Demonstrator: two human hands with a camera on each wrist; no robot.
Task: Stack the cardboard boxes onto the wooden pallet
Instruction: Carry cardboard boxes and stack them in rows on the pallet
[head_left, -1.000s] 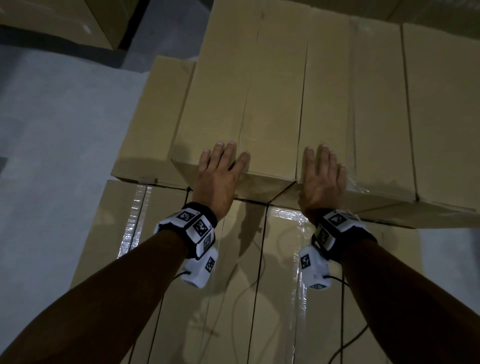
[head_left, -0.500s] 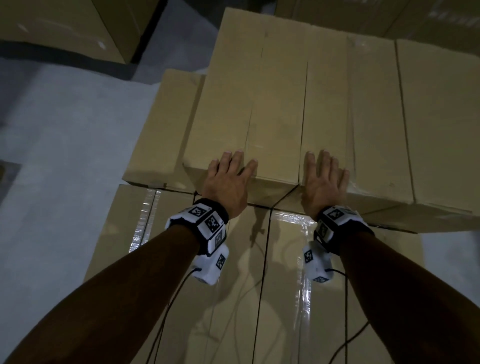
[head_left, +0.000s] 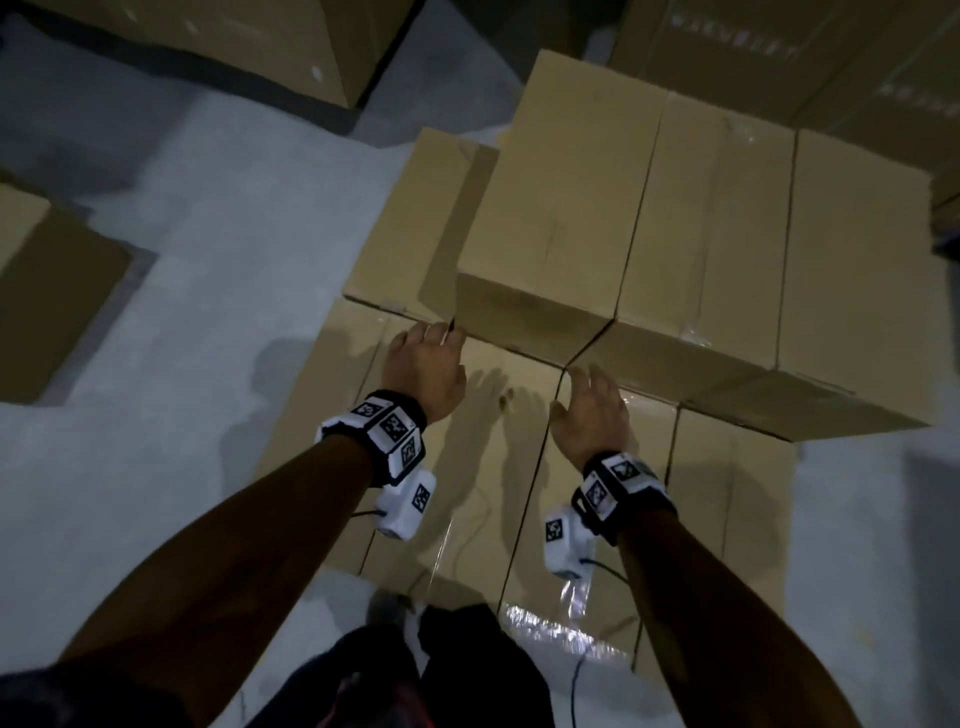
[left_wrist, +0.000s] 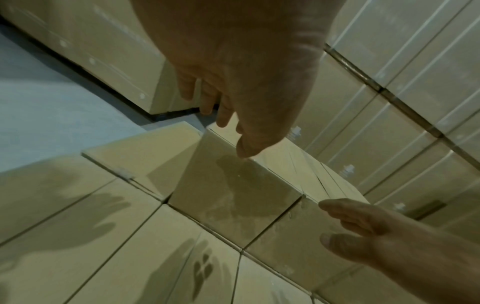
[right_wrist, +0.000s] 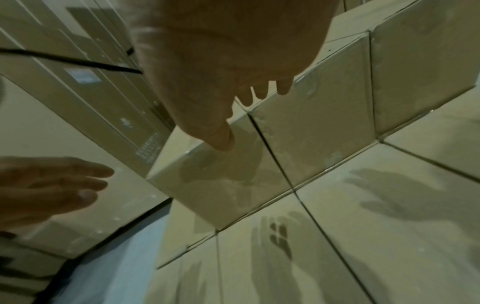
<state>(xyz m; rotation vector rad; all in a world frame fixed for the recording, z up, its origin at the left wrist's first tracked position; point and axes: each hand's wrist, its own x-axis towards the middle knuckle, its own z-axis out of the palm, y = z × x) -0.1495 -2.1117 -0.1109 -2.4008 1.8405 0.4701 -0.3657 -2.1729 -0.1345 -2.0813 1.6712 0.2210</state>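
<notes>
Your left hand (head_left: 423, 364) hovers with fingers loosely spread and empty, just short of the near left corner of the top cardboard box (head_left: 550, 228). Your right hand (head_left: 592, 415) is likewise relaxed and empty, near the seam where that box meets its neighbour box (head_left: 711, 249). Both boxes sit on a lower layer of taped boxes (head_left: 483, 467). More cartons (head_left: 234, 36) stand across the grey floor (head_left: 156, 260).
</notes>
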